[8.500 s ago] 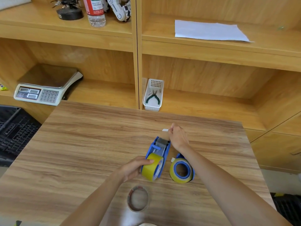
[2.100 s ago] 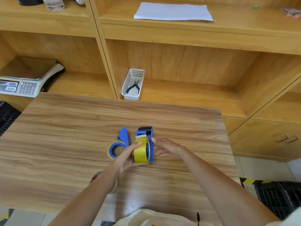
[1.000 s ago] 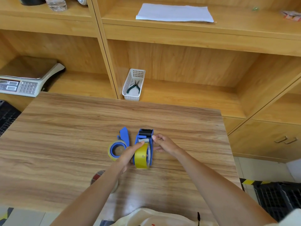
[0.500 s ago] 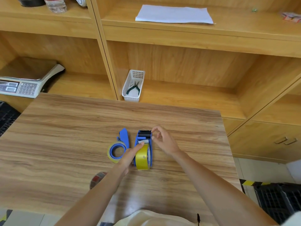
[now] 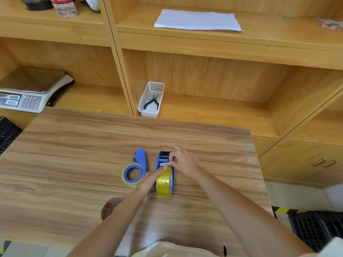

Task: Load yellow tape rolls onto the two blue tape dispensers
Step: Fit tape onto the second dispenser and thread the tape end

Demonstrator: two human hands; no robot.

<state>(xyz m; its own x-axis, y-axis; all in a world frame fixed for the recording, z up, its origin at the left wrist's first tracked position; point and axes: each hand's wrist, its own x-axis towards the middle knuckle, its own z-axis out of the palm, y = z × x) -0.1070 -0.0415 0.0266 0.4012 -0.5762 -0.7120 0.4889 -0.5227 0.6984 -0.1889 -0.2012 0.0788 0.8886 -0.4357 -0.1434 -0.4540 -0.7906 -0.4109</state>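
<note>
Two blue tape dispensers sit side by side in the middle of the wooden table [image 5: 74, 145]. The right dispenser [image 5: 161, 158] stands upright with a yellow tape roll [image 5: 163, 182] in it. My left hand [image 5: 148, 179] presses on that roll's left side, its thumb on top. My right hand [image 5: 182, 161] pinches the white end tab of the tape [image 5: 163, 164] just behind the black cutter. The left dispenser [image 5: 140, 160] lies flat with a yellow tape roll [image 5: 128, 183] round its blue hub.
A red and grey tape roll [image 5: 109, 204] lies near the table's front, partly under my left forearm. Behind the table, shelves hold a white basket with pliers [image 5: 151, 100], a scale [image 5: 27, 93], a paper sheet [image 5: 196, 20] and a bottle [image 5: 64, 6].
My right hand moved from the dispenser's side up to the tape end and pinched its tab. My left hand stayed on the roll. Earlier, the dispensers swapped sides on the table.
</note>
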